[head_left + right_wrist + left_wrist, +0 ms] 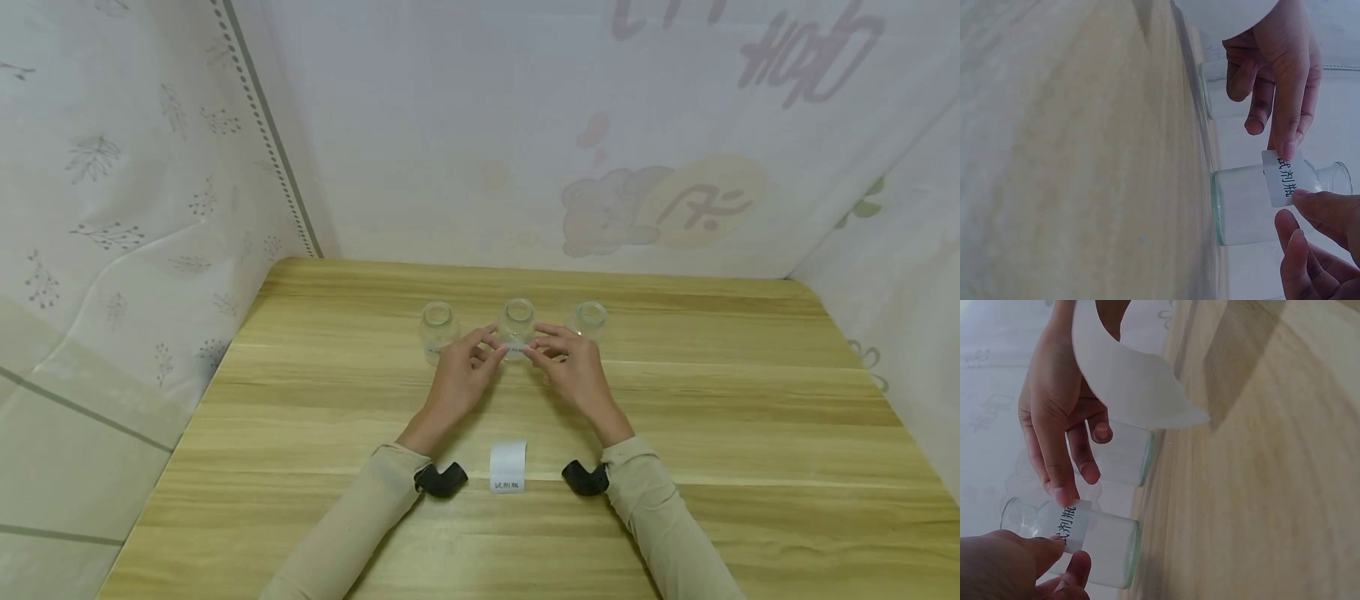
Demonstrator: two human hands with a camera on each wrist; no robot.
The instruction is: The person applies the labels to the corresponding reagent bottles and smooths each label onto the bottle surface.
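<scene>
A clear glass bottle stands upright on the table between both hands. A small white label with black handwriting lies across its front. My left hand holds one end of the label with the thumb, its fingers bent toward the bottle's left side. Mirroring it, my right hand holds the other end, thumb on the label and fingers reaching along the bottle's right side. In the left wrist view the label overlaps the glass just below the shoulder.
One glass bottle stands to the left, bearing a label, and another bottle to the right, partly hidden by the right hand. A white paper strip with writing lies nearer, between two black elbow-shaped pieces at the sleeves. Fabric walls border the table.
</scene>
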